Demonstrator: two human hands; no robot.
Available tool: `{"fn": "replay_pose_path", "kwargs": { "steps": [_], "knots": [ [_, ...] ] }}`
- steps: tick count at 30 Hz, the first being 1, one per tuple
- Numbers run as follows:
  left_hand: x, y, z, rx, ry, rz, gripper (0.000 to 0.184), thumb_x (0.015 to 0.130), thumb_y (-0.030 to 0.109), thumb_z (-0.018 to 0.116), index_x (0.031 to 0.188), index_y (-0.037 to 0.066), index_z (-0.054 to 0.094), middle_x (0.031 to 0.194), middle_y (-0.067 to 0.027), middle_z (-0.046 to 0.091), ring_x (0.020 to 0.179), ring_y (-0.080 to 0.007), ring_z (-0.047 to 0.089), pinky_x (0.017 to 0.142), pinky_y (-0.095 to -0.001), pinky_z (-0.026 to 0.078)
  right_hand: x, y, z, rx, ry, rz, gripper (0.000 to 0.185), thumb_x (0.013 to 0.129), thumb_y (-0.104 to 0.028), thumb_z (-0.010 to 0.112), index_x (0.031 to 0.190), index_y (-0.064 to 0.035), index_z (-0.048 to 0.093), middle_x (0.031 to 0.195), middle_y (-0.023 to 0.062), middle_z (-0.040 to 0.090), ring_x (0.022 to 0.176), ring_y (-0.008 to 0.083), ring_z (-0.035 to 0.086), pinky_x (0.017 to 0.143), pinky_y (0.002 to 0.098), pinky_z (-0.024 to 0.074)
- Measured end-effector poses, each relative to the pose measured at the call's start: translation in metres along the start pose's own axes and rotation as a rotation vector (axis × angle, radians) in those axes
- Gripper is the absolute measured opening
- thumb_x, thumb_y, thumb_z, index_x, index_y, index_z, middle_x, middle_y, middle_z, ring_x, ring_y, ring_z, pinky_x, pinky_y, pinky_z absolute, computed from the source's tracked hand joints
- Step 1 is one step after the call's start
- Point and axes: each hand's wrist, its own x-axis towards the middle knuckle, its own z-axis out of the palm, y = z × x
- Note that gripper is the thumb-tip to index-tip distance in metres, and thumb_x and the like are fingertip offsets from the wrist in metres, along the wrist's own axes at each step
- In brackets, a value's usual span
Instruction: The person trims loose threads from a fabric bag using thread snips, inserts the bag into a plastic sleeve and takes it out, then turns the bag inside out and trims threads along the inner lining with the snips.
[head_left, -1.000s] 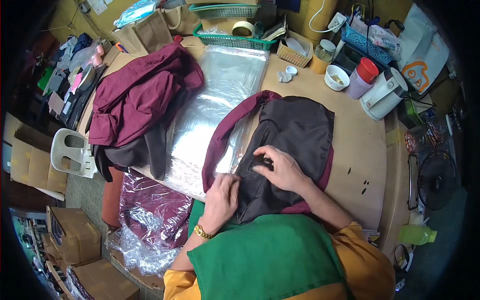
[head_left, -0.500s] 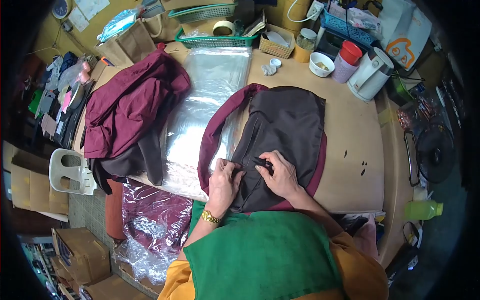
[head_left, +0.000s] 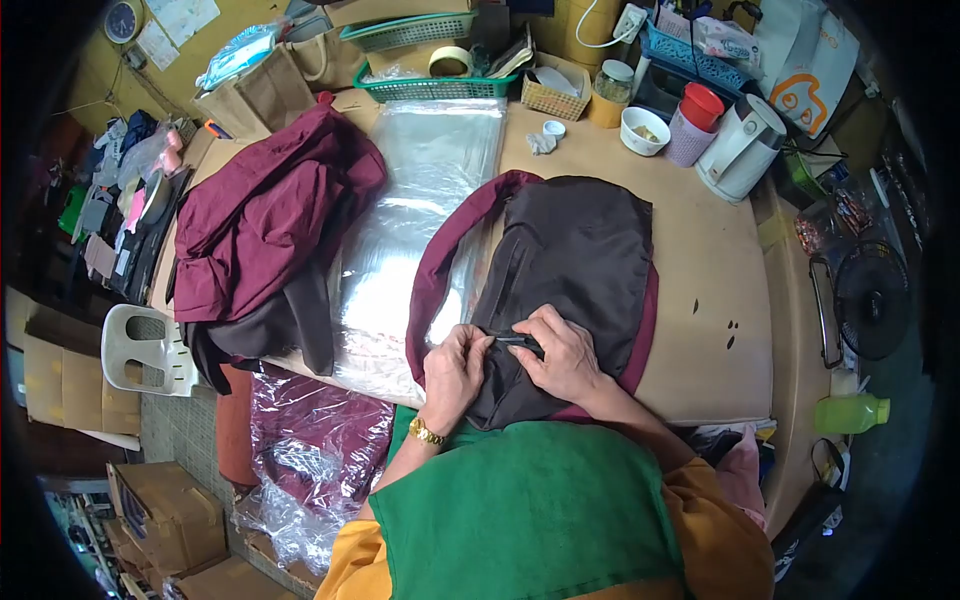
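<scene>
A dark brown and maroon jacket (head_left: 585, 235) lies folded on the table in front of me, its maroon sleeve (head_left: 435, 265) curving along the left side. In my right hand (head_left: 562, 358) is a small black tool, which looks like thread snips (head_left: 527, 344), its tip pointing left. My left hand (head_left: 455, 368) is at the jacket's left part, thumb and finger pinched together on the dark cloth, close to the tool's tip. Any thread between these fingers is too small to make out. A slit-like pocket opening (head_left: 512, 268) shows just above the hands.
A second maroon and dark jacket (head_left: 265, 215) is heaped on the left, beside a stack of clear plastic bags (head_left: 425, 170). Green baskets (head_left: 430, 88), a white bowl (head_left: 643, 132) and a white kettle (head_left: 740, 150) line the back. A white chair (head_left: 145, 350) stands left.
The tip of the black tool has turned and come close to my left fingertips, and my right hand has closed more around it. The view has shifted slightly.
</scene>
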Motion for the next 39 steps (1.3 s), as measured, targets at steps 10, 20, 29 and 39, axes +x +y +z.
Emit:
{"fn": "replay_pose_path", "kwargs": {
  "steps": [10, 20, 29, 39],
  "knots": [
    [-0.005, -0.009, 0.005, -0.006, -0.025, 0.141, 0.010, 0.084, 0.009, 0.070, 0.083, 0.002, 0.063, 0.072, -0.0133, 0.064, 0.064, -0.0279, 0.063, 0.061, -0.0341, 0.049, -0.002, 0.008, 0.009, -0.071, 0.176, -0.144, 0.023, 0.076, -0.013, 0.074, 0.097, -0.0069, 0.065, 0.090, 0.0045, 0.059, 0.075, 0.0221, 0.063, 0.066, 0.0336, 0.0493],
    [-0.014, -0.003, -0.019, -0.619, -0.014, -0.131, 0.010, 0.092, 0.000, 0.060, 0.082, 0.000, 0.060, 0.081, -0.0039, 0.064, 0.064, -0.0076, 0.058, 0.061, -0.0228, 0.050, 0.004, 0.016, 0.001, 0.190, 0.161, 0.094, 0.020, 0.078, -0.007, 0.073, 0.096, -0.0042, 0.064, 0.091, 0.0088, 0.059, 0.072, 0.0232, 0.063, 0.063, 0.0330, 0.0513],
    [0.012, -0.035, -0.064, -0.205, 0.299, -0.155, 0.023, 0.095, 0.012, 0.058, 0.114, -0.001, 0.054, 0.101, -0.0085, 0.056, 0.081, -0.0161, 0.055, 0.073, -0.0308, 0.047, 0.138, 0.162, -0.073, 0.012, 0.334, 0.360, 0.035, 0.081, -0.014, 0.070, 0.113, -0.0004, 0.066, 0.109, 0.0164, 0.060, 0.100, 0.0322, 0.061, 0.090, 0.0382, 0.0473],
    [0.009, -0.050, -0.037, 0.118, 0.287, 0.005, 0.023, 0.083, 0.013, 0.067, 0.098, -0.003, 0.061, 0.088, -0.0184, 0.063, 0.082, -0.0331, 0.061, 0.076, -0.0405, 0.048, 0.032, 0.054, -0.141, 0.662, -0.532, 0.015, 0.009, 0.092, -0.012, 0.058, 0.087, -0.0042, 0.059, 0.071, 0.0041, 0.060, 0.066, 0.0161, 0.060, 0.060, 0.0287, 0.0486]
  ]
}}
